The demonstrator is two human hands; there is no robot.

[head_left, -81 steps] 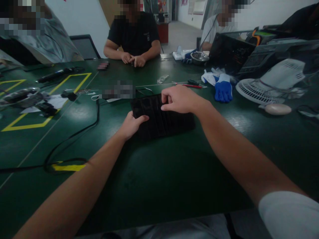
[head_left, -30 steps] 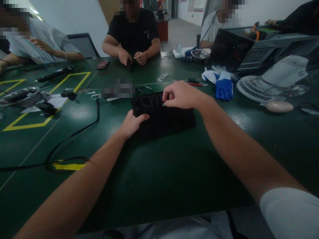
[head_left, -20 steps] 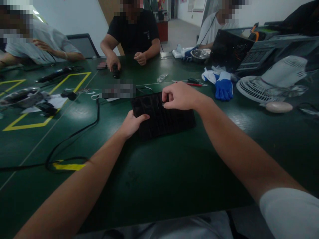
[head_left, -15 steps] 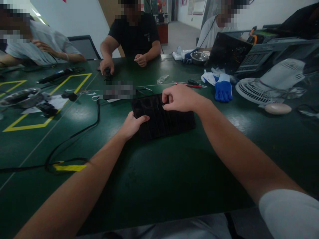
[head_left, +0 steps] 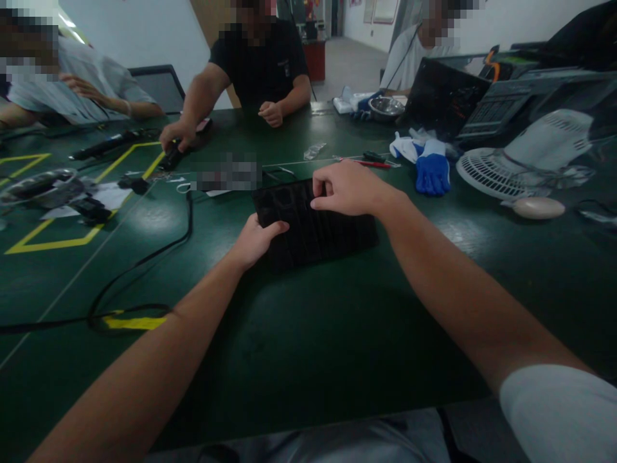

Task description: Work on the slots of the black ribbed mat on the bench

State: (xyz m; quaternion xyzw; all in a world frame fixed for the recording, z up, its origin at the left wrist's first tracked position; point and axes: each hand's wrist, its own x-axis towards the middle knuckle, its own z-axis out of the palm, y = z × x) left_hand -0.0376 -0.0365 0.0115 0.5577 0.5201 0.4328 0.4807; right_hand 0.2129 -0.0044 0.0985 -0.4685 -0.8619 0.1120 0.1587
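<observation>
A flat black rectangular panel point(head_left: 328, 235) with ribs or compartments lies tilted over the green table point(head_left: 308, 347). Its left edge is gripped by my left hand point(head_left: 258, 239), with the thumb on top and the other fingers hidden beneath. My right hand point(head_left: 344, 186) is curled at the panel's far edge, thumb and index finger bent towards each other. Whatever is between those fingertips is too small and dark to make out.
Blue-and-white gloves point(head_left: 432, 170), a white fan point(head_left: 511, 161) and a metal bowl point(head_left: 385, 108) are at the right. A black cable point(head_left: 144, 260) curves at the left. Across the table, a person's hand point(head_left: 178, 138) holds a dark object.
The hand of the person across the table has moved left with the dark object. My right thumb has shifted slightly left; my left hand and the panel look unchanged.
</observation>
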